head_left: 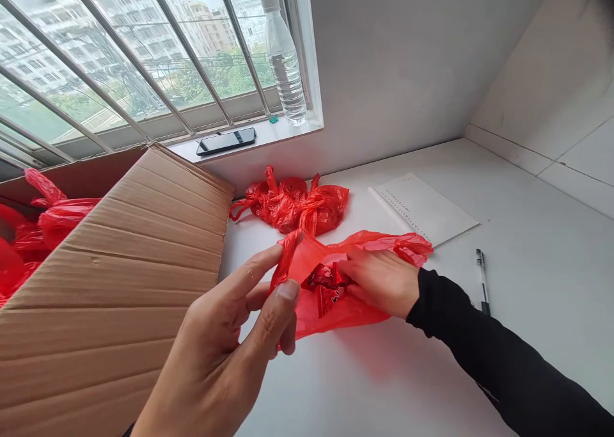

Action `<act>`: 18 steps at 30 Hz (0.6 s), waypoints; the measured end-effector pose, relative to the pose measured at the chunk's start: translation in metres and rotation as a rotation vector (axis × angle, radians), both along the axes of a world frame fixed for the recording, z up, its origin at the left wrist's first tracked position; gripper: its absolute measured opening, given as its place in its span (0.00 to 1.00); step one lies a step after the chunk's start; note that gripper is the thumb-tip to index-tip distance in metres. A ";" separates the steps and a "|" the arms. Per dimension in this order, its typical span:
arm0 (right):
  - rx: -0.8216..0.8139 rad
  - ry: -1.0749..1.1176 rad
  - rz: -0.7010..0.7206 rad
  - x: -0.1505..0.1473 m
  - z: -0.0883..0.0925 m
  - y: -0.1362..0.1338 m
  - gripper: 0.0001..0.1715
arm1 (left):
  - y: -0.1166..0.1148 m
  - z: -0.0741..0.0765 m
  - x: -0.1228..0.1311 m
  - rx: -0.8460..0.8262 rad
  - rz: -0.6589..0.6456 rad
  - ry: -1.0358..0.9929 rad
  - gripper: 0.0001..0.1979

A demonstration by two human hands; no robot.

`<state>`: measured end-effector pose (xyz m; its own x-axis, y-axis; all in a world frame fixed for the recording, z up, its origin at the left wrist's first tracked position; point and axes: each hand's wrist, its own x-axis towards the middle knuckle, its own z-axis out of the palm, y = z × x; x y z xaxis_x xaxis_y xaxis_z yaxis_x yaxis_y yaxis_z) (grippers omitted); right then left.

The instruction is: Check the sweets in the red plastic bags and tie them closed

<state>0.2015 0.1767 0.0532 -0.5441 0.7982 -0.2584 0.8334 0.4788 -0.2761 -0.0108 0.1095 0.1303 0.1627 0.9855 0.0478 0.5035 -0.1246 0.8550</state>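
Observation:
A thin red plastic bag (355, 277) lies on the white table (527, 283) in front of me, with small red-wrapped items (325, 283) inside it. My left hand (230, 347) pinches one handle of the bag between thumb and fingers and lifts it. My right hand (381, 280), in a black sleeve, holds the bag's other side at its mouth, fingers closed on the plastic. Behind the bag sits a heap of tied red bags (292, 203).
A large cardboard box (119, 283) stands at the left with more red bags (33, 226) in it. A sheet of paper (425, 206) and a pen (481, 277) lie to the right. On the windowsill are a phone (225, 141) and a water bottle (285, 59).

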 end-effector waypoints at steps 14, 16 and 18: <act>0.164 0.083 -0.092 0.005 0.004 -0.006 0.11 | -0.002 -0.002 0.001 0.018 0.127 -0.030 0.19; 0.103 0.009 -0.084 0.005 0.005 -0.006 0.11 | -0.001 0.001 0.003 0.031 0.131 -0.023 0.17; 0.030 -0.060 -0.072 0.005 0.008 -0.006 0.11 | 0.000 0.003 0.005 0.026 0.111 -0.006 0.16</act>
<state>0.2063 0.1707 0.0611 -0.4697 0.8424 -0.2642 0.8804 0.4246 -0.2112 -0.0057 0.1098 0.1331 0.0526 0.9959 0.0738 0.5100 -0.0904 0.8554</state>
